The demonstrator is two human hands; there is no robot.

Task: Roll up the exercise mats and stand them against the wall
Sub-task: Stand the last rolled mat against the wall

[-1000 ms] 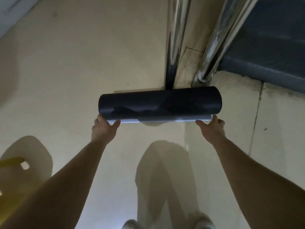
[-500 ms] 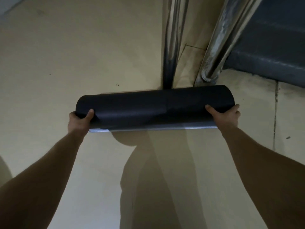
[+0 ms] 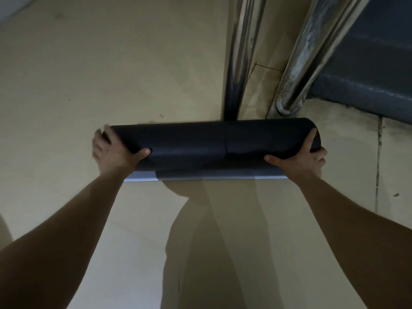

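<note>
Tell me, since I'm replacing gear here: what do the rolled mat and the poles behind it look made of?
Rolled mat: likely foam or rubber, matte black with a fine grain. Poles: metal, probably polished steel, showing bright reflections; one looks dulled and smudged.

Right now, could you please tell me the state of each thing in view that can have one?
mat: almost fully rolled, lying sideways on the floor, a thin grey edge not yet tucked in.
left hand: shut on the mat's left end.
right hand: shut on the mat's right end.
metal rails: fixed upright just behind the roll.
</note>
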